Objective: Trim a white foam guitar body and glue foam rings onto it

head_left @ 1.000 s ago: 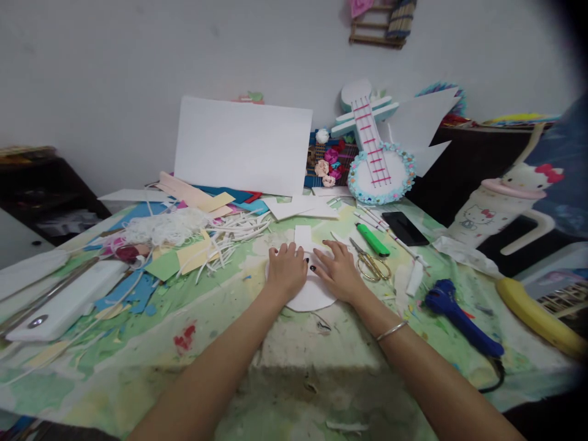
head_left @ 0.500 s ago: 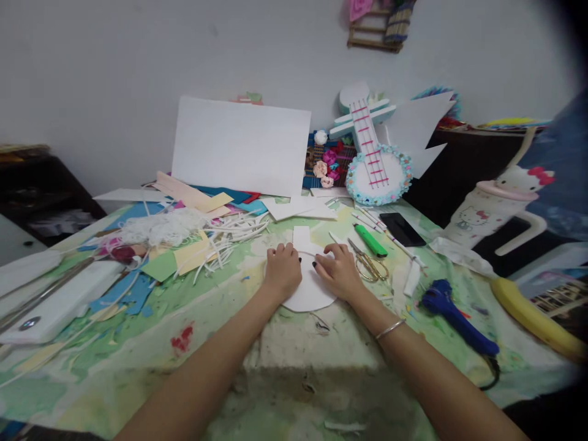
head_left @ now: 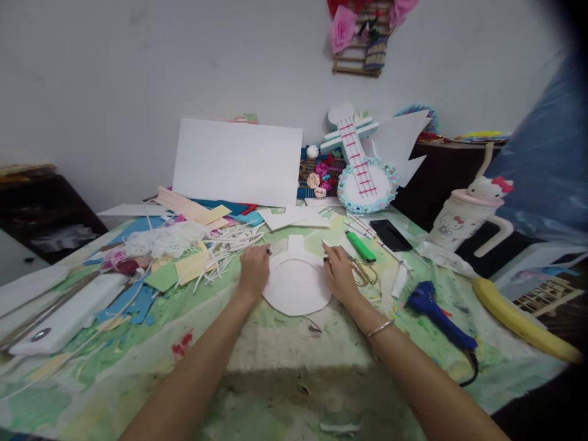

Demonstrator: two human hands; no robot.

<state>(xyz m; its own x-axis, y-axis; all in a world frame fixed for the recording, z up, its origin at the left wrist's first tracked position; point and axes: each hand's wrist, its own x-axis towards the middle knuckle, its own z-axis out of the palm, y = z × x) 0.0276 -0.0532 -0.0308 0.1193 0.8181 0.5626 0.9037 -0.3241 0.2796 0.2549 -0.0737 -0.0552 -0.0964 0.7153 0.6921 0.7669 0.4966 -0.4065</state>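
Note:
A round white cut-out (head_left: 296, 283) with a small tab at its far edge lies flat on the paint-stained table (head_left: 285, 361). My left hand (head_left: 254, 269) grips its left rim with curled fingers. My right hand (head_left: 339, 272) holds its right rim the same way, fingers bent, nails dark. Gold scissors (head_left: 362, 271) lie just right of my right hand.
A green marker (head_left: 361, 246), a black phone (head_left: 390, 234), a blue glue gun (head_left: 436, 312) and a cat-shaped mug (head_left: 463, 211) sit to the right. Paper strips and coloured scraps (head_left: 184, 245) pile up on the left. A white sheet (head_left: 236, 160) and a foam guitar (head_left: 362, 171) lean on the wall.
My hands have slid apart from the middle of the white cut-out to its left and right rims. The camera has tipped up a little.

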